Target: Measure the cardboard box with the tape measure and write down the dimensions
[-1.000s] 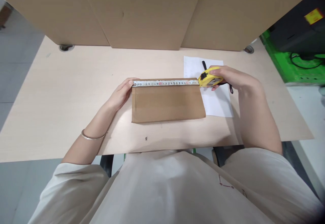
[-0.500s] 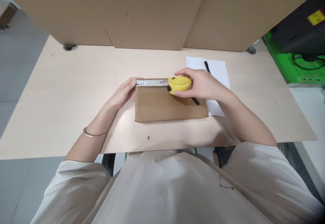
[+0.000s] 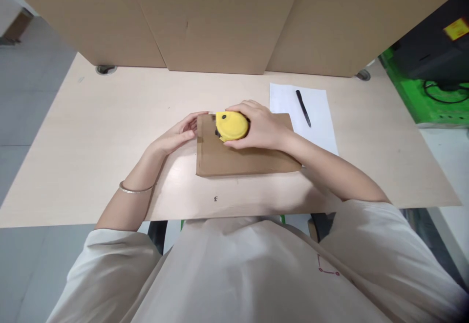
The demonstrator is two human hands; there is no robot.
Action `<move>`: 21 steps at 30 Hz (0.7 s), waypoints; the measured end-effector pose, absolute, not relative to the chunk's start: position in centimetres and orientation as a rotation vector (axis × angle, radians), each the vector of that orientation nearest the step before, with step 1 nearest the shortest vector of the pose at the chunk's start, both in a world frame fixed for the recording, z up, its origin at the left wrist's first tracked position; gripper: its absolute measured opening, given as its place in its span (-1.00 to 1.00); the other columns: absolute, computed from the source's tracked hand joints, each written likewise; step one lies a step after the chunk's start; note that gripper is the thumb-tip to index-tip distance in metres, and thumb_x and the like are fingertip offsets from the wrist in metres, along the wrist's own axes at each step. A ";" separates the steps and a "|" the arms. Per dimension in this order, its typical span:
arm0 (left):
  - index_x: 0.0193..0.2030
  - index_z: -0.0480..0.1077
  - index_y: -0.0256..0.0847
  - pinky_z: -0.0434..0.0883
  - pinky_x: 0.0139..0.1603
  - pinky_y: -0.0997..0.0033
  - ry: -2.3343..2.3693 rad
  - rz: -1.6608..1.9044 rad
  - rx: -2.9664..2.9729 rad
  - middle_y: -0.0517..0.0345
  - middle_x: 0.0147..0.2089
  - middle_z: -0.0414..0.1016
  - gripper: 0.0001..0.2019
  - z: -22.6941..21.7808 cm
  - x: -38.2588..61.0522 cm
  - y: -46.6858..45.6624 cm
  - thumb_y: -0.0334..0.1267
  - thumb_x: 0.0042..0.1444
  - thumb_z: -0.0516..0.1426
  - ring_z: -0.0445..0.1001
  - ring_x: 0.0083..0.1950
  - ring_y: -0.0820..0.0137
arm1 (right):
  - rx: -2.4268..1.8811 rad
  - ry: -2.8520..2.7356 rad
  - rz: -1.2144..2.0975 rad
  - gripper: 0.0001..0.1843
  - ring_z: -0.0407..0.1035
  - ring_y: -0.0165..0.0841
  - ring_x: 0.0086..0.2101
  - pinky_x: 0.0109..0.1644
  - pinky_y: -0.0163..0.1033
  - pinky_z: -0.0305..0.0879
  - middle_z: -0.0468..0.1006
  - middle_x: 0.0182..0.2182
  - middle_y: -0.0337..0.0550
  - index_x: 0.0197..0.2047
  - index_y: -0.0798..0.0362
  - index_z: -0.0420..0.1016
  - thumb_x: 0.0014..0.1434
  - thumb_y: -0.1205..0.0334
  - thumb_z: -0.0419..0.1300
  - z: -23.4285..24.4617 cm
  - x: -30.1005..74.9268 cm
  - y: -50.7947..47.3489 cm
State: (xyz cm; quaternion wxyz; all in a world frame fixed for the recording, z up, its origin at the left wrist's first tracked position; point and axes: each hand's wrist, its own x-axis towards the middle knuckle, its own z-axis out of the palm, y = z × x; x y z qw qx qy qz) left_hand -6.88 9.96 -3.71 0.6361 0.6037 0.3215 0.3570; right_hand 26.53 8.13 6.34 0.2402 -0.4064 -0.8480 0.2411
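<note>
A yellow tape measure (image 3: 232, 126) is in the grasp of my right hand (image 3: 266, 126), held over the upper part of a flat brown cardboard box (image 3: 249, 161). No long stretch of its blade shows now. My left hand (image 3: 179, 132) is at the box's left edge, fingers loosely curved and apart from the thumb. Its fingertips are by the far left corner, and whether they press on the cardboard I cannot tell. Nothing is seen in that hand.
To the right of the box, a black pen (image 3: 303, 108) lies on a white sheet of paper (image 3: 320, 118), partly under my right arm. Large cardboard boxes (image 3: 216, 25) stand along the back of the light wooden table (image 3: 120, 103). Green and black equipment (image 3: 432, 93) is off its right side.
The tape measure has moved left in my right hand, and its extended blade has gone back into the case. My left fingers have come off the blade's end and loosened.
</note>
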 end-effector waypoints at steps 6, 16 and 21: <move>0.98 0.16 0.15 0.06 1.05 -0.50 0.705 0.499 1.554 -0.15 1.06 0.03 0.45 -2.3 -9.5 11.4 0.17 0.06 0.76 -0.05 1.07 -0.39 | -1.192 -1.638 0.918 -0.34 0.71 0.29 0.30 0.45 0.38 0.62 0.83 0.17 0.00 0.07 -0.16 0.79 0.01 -0.24 0.79 7.2 36.5 5.0; 0.93 0.28 -0.07 0.50 0.84 -0.54 0.919 0.435 1.737 -0.44 0.90 0.37 0.47 -0.5 -9.4 10.9 0.44 0.00 0.71 0.49 0.84 -0.43 | -1.402 -0.957 1.207 -0.46 0.80 0.19 0.12 -0.01 0.20 0.82 0.85 0.01 -0.01 -0.07 -0.19 0.65 -0.01 -0.23 0.65 5.6 38.2 1.7; 0.89 0.37 -0.05 0.70 0.60 -0.24 1.094 0.380 1.987 -0.33 0.69 0.66 0.44 4.1 -8.0 6.8 0.67 0.01 0.59 0.74 0.53 -0.22 | -1.262 -1.048 1.092 -0.37 0.78 0.12 0.15 0.17 0.15 0.81 0.81 0.06 0.00 -0.05 -0.13 0.63 0.03 -0.31 0.70 8.2 36.9 4.7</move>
